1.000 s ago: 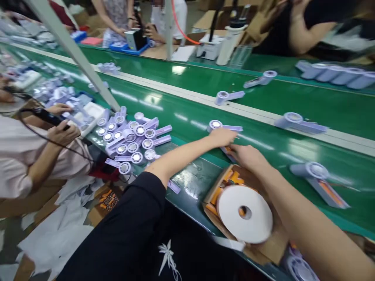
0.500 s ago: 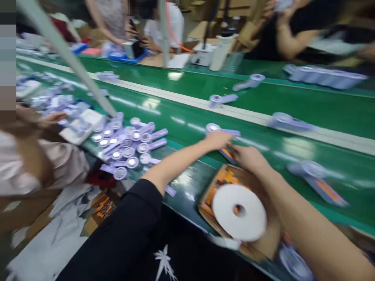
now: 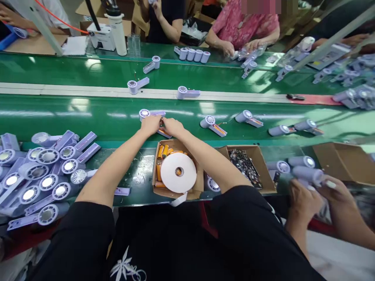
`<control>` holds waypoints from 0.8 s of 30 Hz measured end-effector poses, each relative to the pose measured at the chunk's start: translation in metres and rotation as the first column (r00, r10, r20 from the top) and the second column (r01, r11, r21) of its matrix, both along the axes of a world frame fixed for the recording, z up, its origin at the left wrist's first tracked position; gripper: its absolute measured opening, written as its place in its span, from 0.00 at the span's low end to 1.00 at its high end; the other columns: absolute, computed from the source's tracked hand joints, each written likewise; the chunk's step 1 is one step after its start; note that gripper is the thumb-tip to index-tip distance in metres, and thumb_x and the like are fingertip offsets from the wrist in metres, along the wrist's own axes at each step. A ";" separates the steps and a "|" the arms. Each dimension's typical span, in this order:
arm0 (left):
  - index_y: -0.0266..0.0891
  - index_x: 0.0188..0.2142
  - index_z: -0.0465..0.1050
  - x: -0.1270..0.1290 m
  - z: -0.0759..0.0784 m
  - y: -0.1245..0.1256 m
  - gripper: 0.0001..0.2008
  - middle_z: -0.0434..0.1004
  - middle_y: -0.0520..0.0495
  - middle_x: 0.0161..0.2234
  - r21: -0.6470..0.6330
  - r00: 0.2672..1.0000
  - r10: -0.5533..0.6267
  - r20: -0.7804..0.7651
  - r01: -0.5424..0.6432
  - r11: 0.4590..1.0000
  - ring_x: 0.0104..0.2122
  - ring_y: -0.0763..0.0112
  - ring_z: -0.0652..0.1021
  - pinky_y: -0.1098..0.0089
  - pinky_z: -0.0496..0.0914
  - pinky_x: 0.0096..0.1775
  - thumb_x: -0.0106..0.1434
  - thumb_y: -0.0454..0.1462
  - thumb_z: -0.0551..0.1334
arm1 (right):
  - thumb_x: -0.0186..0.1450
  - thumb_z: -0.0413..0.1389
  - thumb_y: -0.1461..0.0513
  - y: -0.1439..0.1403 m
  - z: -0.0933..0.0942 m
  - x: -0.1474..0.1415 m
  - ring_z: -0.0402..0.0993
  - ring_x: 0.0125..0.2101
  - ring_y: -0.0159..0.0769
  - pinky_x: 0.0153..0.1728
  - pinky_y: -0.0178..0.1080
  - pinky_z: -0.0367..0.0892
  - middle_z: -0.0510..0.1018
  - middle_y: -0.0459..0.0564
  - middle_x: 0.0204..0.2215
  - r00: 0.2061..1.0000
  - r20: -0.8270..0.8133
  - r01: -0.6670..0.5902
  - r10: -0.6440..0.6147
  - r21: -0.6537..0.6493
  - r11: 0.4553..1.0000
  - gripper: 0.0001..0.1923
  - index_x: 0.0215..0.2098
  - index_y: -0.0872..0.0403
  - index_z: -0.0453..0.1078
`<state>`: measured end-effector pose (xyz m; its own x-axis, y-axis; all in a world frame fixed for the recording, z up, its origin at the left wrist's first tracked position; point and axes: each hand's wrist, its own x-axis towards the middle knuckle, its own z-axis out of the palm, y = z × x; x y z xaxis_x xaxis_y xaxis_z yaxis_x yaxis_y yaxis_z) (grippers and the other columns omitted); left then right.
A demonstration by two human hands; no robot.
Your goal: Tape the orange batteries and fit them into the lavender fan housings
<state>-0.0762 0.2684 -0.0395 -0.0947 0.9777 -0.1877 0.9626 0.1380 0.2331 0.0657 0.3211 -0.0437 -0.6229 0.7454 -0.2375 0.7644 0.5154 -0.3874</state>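
Observation:
Close together over the green belt, my left hand [image 3: 150, 124] and my right hand [image 3: 173, 127] meet fingertip to fingertip. Fingers of both are bent and pinched, but what they grip is too small and hidden to make out. Below them sticks out a lavender handle [image 3: 164, 134] with an orange strip inside; the rest of that piece is covered. Just behind my left hand lies a lavender handheld fan body [image 3: 144, 113], its handle pointing right. Nearer to me, a cardboard box [image 3: 154, 171] holds orange battery cells [image 3: 159, 171] and a white tape roll [image 3: 187, 171].
Many fan bodies [image 3: 48, 156] are heaped at the left. More, such as an open-handled one [image 3: 208, 121], lie along the belt [image 3: 111, 130]. Right of my arm stands a box of small dark parts [image 3: 246, 166]. A co-worker's hands [image 3: 304, 199] hold a fan body at the right.
The view has swung to the right and levelled, showing more fan bodies, boxes and co-workers there. My hands stay together over the same handle.

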 end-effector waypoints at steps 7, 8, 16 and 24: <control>0.38 0.73 0.67 0.029 0.036 -0.082 0.31 0.76 0.31 0.68 0.223 0.827 -0.561 0.034 0.541 0.811 0.70 0.45 0.73 0.46 0.61 0.73 0.77 0.47 0.63 | 0.78 0.62 0.53 -0.067 0.055 0.141 0.85 0.50 0.46 0.54 0.46 0.77 0.88 0.56 0.52 0.909 -0.408 0.117 -0.078 0.072 0.990 0.19 0.62 0.53 0.78; 0.42 0.72 0.70 0.037 0.037 -0.105 0.32 0.78 0.35 0.68 0.202 0.691 -0.721 0.038 0.702 0.683 0.70 0.46 0.73 0.47 0.60 0.73 0.74 0.51 0.66 | 0.78 0.61 0.52 -0.092 0.058 0.172 0.85 0.44 0.43 0.49 0.44 0.78 0.89 0.53 0.47 0.850 -0.513 0.171 -0.124 0.045 0.984 0.18 0.60 0.51 0.80; 0.41 0.72 0.71 0.083 0.039 -0.170 0.42 0.77 0.35 0.70 -0.191 0.573 -0.817 -0.062 0.797 0.574 0.70 0.35 0.69 0.32 0.50 0.74 0.62 0.48 0.77 | 0.74 0.65 0.46 -0.252 0.020 0.281 0.82 0.29 0.38 0.32 0.39 0.75 0.86 0.48 0.29 0.523 -0.707 0.396 -0.476 -0.293 0.870 0.18 0.42 0.51 0.83; 0.42 0.68 0.73 0.023 0.071 -0.230 0.35 0.82 0.35 0.62 0.159 0.715 -0.685 -0.140 0.699 0.697 0.64 0.35 0.73 0.38 0.67 0.67 0.67 0.53 0.73 | 0.73 0.67 0.45 -0.277 0.010 0.203 0.78 0.32 0.38 0.35 0.39 0.71 0.84 0.49 0.32 0.705 -0.638 0.229 -0.310 -0.208 0.951 0.19 0.45 0.53 0.83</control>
